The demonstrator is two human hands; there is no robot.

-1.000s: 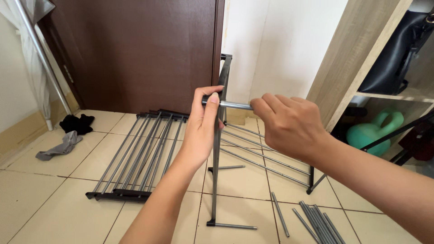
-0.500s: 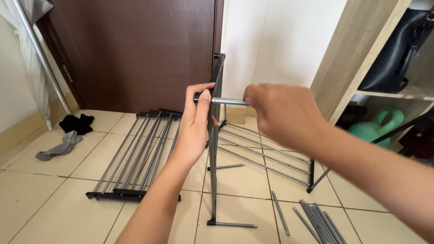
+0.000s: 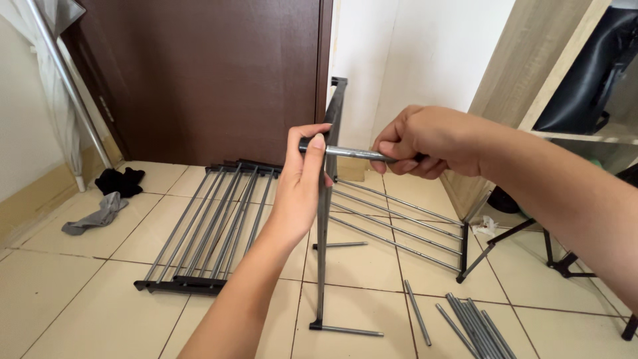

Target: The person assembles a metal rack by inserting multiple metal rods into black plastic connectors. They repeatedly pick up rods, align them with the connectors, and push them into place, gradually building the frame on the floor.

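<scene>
A short grey metal rod (image 3: 352,153) is held level at chest height between both hands. My left hand (image 3: 302,186) pinches its dark left end with thumb and fingers, right in front of the upright grey rack frame (image 3: 324,226). My right hand (image 3: 425,141) is closed around the rod's right part. The upright frame stands on the tiled floor and carries several thin rods running to a second dark end piece (image 3: 463,249) on the right.
A flat grey rack panel (image 3: 206,229) lies on the tiles at left. Several loose rods (image 3: 475,322) lie at lower right. A dark brown door (image 3: 199,73) stands behind. Grey and black cloths (image 3: 100,206) lie near the left wall. Wooden shelving (image 3: 525,73) is at right.
Both hands have moved the rod slightly left and closer to the upright frame's top; my left fingers closed from spread to pinching the rod's end.
</scene>
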